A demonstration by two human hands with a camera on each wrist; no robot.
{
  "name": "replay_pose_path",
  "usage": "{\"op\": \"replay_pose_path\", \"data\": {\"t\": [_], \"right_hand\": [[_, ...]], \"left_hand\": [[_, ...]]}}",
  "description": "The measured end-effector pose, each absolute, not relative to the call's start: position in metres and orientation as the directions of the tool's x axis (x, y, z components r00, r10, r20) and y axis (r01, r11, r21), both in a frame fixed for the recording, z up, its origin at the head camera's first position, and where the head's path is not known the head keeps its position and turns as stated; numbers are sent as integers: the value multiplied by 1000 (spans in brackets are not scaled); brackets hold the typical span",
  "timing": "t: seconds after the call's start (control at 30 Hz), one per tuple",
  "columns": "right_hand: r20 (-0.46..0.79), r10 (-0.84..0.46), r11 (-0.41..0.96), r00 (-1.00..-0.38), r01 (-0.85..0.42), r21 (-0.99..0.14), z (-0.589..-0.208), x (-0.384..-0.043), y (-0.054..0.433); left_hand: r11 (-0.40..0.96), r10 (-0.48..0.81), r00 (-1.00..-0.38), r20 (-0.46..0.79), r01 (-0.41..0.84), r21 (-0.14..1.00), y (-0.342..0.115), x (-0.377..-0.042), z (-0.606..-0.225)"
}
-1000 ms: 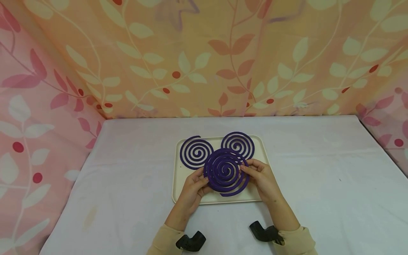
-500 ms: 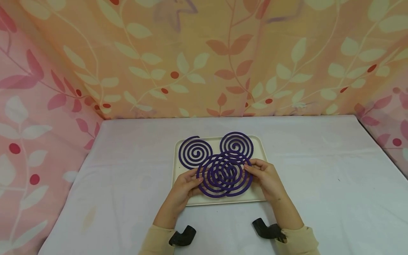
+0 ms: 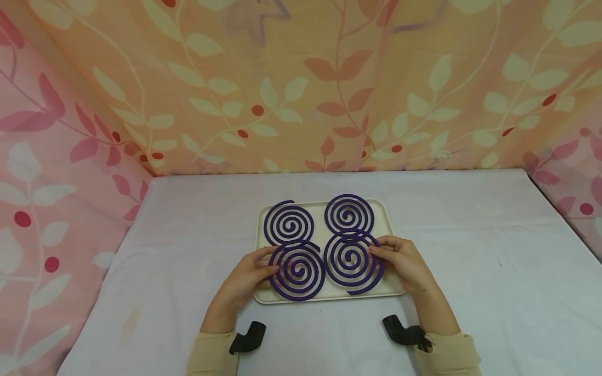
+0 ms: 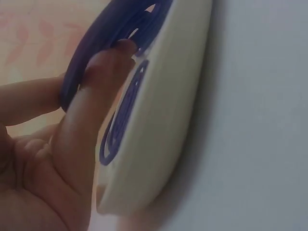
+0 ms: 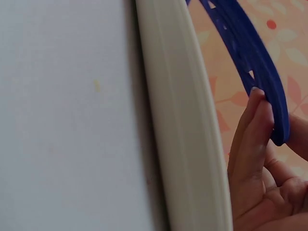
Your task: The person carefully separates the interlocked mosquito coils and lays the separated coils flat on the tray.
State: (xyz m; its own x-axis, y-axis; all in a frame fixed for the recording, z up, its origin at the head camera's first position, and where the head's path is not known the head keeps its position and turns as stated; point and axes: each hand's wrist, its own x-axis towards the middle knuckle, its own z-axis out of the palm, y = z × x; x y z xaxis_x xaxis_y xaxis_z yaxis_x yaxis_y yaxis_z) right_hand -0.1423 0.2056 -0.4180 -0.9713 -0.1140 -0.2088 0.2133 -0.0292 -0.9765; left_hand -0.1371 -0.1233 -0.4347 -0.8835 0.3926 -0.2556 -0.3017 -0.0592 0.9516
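Observation:
Two purple mosquito coils are held up over a cream tray (image 3: 319, 210). My left hand (image 3: 244, 279) pinches the left mosquito coil (image 3: 299, 270) by its left edge, thumb on top and fingers beneath. By its right edge, the right mosquito coil (image 3: 351, 256) is pinched in my right hand (image 3: 404, 262). The right wrist view shows that coil (image 5: 272, 82) tilted above the tray's side, between thumb and fingers. At the tray's back lie a back-left coil (image 3: 291, 226) and a back-right coil (image 3: 348, 215), each partly covered by a held coil in the head view.
The tray stands on a table with a white cloth (image 3: 470, 250). Behind it hangs an orange leaf-patterned curtain (image 3: 291, 83), with pink cloth (image 3: 42, 209) at the left side. Black curved pieces (image 3: 249, 337) sit at both wrists.
The two held coils overlapped one second ago. Since then my left hand has carried its coil left and toward me, and my right hand has moved slightly right, so they now lie side by side.

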Motion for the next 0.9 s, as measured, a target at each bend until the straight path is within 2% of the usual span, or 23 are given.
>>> {"op": "replay_pose_path", "data": {"t": [0.23, 0.5, 0.77, 0.9], "right_hand": [[-212, -139, -15, -967, 216, -976, -419, -143, 209], [-212, -137, 6, -968, 213, -977, -419, -143, 209], [-223, -76, 99, -972, 215, -972, -416, -143, 211], [-214, -76, 113, -974, 205, -972, -417, -143, 212]], "left_hand": [[43, 361, -899, -247, -249, 968, -129, -138, -433], [66, 323, -916, -238, -229, 971, -136, -140, -434], [120, 297, -927, -229, -202, 972, -138, -139, -430], [107, 315, -916, -247, -224, 969, -139, -139, -430]]}}
